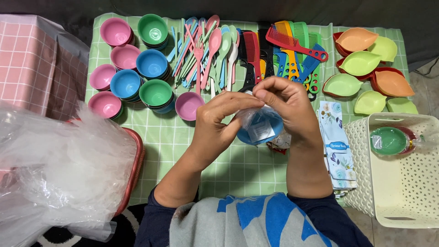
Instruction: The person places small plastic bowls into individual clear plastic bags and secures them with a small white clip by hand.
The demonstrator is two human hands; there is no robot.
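Green checked cloth covers the tabletop [164, 137], and above its middle a blue bowl [256, 132] sits inside a clear plastic bag [251, 116], held up off the cloth. Both hands pinch the bag's top, the left hand [215, 126] and the right hand [286, 107] each with grip clamped on the plastic. Beyond lie stacked coloured bowls [137, 77], spoons [201, 50], combs [279, 50], leaf-shaped dishes [366, 68]; a white basket [402, 192] stands at the right.
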